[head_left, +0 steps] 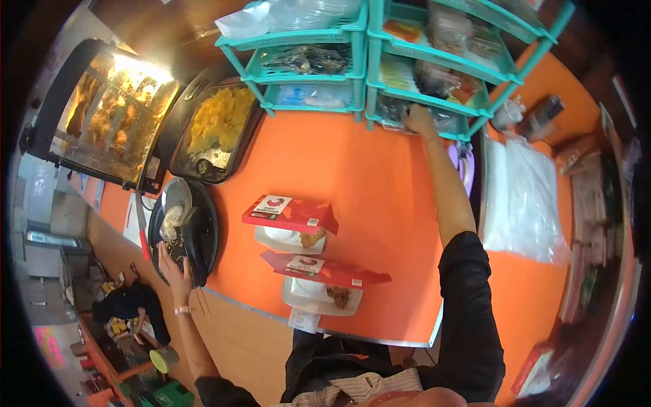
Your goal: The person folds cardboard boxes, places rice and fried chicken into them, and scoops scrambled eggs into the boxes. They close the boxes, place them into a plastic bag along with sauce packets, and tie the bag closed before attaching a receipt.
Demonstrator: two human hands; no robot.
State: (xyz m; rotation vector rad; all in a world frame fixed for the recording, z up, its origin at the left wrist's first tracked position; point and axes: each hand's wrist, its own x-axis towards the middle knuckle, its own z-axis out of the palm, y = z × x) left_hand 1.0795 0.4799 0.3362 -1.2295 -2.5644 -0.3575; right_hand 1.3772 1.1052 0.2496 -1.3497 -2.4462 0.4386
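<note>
My right hand point(419, 119) reaches into the lowest tier of the right teal shelf rack point(434, 95), at packets in dark and clear plastic point(393, 112). Its fingers are partly hidden there. My left hand point(175, 275), fingers stretched out, is at the near edge of a round black tray point(209, 230). On that tray lie a clear lid-like piece point(178, 193) and brown crumbs. Two red-topped food boxes point(288, 213) point(325, 269) stand lids up on the orange table point(271, 156). Each shows a piece of fried chicken point(312, 239) point(338, 296) beside something white.
Left of the table's back stand a lit glass food warmer point(112, 112) and a black pan of yellow food point(220, 119). A red-handled knife point(144, 234) lies beside the tray. Plastic bags point(522, 197) lie at right. Another person point(135, 305) is at lower left.
</note>
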